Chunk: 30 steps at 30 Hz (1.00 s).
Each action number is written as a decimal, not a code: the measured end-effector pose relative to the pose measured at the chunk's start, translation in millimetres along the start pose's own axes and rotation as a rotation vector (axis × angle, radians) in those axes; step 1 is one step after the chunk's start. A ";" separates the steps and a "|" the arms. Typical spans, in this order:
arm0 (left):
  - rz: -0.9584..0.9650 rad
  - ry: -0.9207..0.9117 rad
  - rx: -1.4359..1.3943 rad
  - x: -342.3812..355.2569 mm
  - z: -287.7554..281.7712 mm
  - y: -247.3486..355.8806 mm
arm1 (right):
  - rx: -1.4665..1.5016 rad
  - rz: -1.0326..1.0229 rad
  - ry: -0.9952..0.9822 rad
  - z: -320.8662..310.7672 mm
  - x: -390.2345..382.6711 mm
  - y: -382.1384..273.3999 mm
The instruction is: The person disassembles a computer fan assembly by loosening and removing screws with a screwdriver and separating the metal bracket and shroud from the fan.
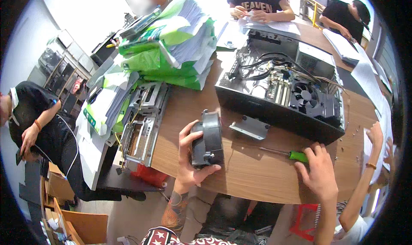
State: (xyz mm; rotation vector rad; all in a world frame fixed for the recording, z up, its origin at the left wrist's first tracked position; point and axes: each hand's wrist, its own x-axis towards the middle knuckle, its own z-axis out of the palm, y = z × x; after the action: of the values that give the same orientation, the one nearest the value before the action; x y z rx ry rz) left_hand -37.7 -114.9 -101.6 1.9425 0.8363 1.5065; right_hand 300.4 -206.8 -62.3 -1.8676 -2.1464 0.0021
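My left hand (191, 161) grips a black round-framed plastic fan (207, 140) above the wooden table's front part. My right hand (316, 172) rests open at the handle of a screwdriver (297, 156) with a green grip, thumb and fingers apart, fingertips touching or just over it. A small metal bracket (249, 129) lies between the fan and the open black computer case (240, 98), which shows cables, a board and a cooling fan (305, 95) inside. Small screws lie scattered to the right of the case.
Green-wrapped paper stacks (167, 60) and metal parts (146, 116) fill the table's left. A co-worker's arm (365, 180) reaches onto papers at the right. Other people work at left (38, 116), far side (257, 0) and back right (339, 22). A red stool (304, 223) stands below.
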 end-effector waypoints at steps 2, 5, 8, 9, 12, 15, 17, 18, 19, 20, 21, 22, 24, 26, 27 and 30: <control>-0.009 0.000 -0.012 0.3 1.0 0.9 | -0.030 -0.015 -0.071 4.5 0.4 7.8; -0.033 0.008 -0.015 0.9 -1.8 -0.9 | 0.279 -0.044 -0.008 -8.2 10.0 3.7; 0.001 -0.008 -0.028 6.5 0.9 1.3 | 0.788 -0.039 0.209 -36.2 18.4 -6.1; 0.002 -0.022 -0.052 7.9 9.1 -2.3 | 0.759 -0.075 0.332 -38.9 23.9 -6.3; -0.021 -0.018 -0.027 3.0 -2.2 2.8 | 0.777 -0.233 0.531 -23.1 69.0 -32.2; 0.000 0.044 -0.008 3.0 -1.7 -1.1 | 1.036 -0.247 0.345 -4.2 92.1 -46.2; -0.010 0.039 0.000 3.4 -1.3 2.7 | 1.123 -0.261 0.289 21.1 92.0 -40.2; -0.033 0.051 -0.011 2.5 1.4 4.4 | 1.163 -0.247 0.256 28.0 84.7 -39.0; -0.023 0.034 -0.019 3.3 3.4 3.4 | 1.239 -0.163 0.195 29.1 78.3 -40.4; -0.024 0.028 -0.006 4.3 6.4 5.4 | 1.140 -0.256 0.280 39.0 77.6 -36.2; -0.057 0.031 -0.032 5.1 8.3 7.6 | 1.136 -0.270 0.250 39.7 74.8 -38.0; -0.089 0.035 -0.057 5.6 8.5 9.0 | 1.133 -0.285 0.221 37.9 71.8 -39.8; -0.064 -0.001 -0.015 3.5 6.0 4.0 | 1.117 -0.312 0.210 37.3 70.3 -42.7; -0.112 0.048 -0.048 2.4 9.9 3.5 | 1.129 -0.353 0.185 34.5 72.4 -42.4; -0.153 0.056 -0.032 -3.8 5.6 0.8 | 1.106 -0.349 0.163 30.8 72.4 -41.3; -0.263 0.040 -0.121 -11.9 0.8 8.2 | 1.028 -0.369 0.205 28.3 73.0 -39.6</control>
State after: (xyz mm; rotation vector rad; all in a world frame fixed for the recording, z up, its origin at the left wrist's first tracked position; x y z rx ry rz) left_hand -37.8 -129.3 -103.4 1.6490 0.9537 1.4082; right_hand 247.5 -136.9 -65.7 -0.8382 -1.7604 0.6623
